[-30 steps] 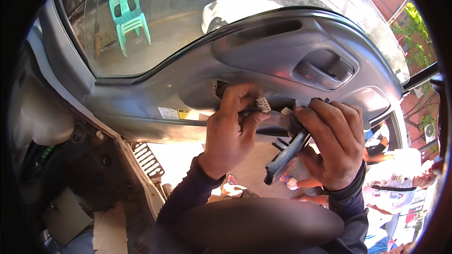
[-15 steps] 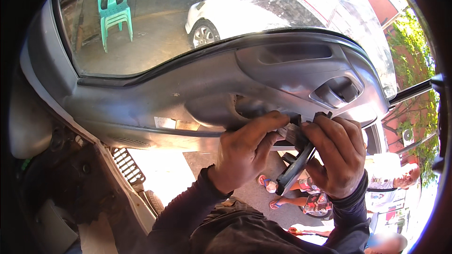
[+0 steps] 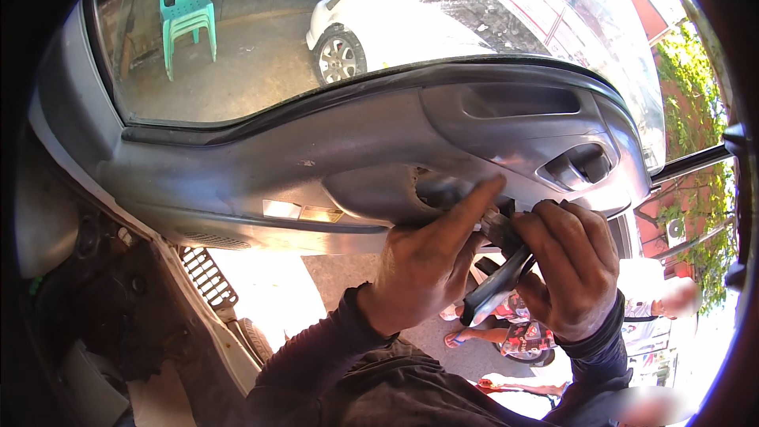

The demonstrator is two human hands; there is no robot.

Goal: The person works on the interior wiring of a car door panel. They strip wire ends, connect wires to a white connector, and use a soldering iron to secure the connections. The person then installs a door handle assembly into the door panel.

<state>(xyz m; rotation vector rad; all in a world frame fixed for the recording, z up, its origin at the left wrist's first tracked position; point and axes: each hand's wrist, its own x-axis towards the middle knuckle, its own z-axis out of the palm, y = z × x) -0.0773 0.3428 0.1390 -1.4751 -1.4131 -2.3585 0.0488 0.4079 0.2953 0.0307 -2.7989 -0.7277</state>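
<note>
My right hand (image 3: 573, 269) is closed around a long black plastic trim piece (image 3: 494, 289), which hangs tilted down toward the left. A grey block like a wiring connector (image 3: 498, 229) sits at its upper end. My left hand (image 3: 423, 269) is at that block from the left, its thumb against it and its index finger stretched up past it toward the door panel. The other left fingers are partly hidden. Just beyond both hands, the grey door panel (image 3: 364, 138) has an open cutout (image 3: 435, 188) beside the pull pocket.
The door's inner handle (image 3: 577, 166) is right of the cutout. Through the window show stacked green chairs (image 3: 187, 12) and a white car (image 3: 395, 28). Below the door, people (image 3: 526, 340) are near my right arm. The dark car interior (image 3: 103, 308) is at lower left.
My left index finger has straightened and lifted from its bend over the grey connector. Both hands and the trim piece stay close together; the view has shifted slightly.
</note>
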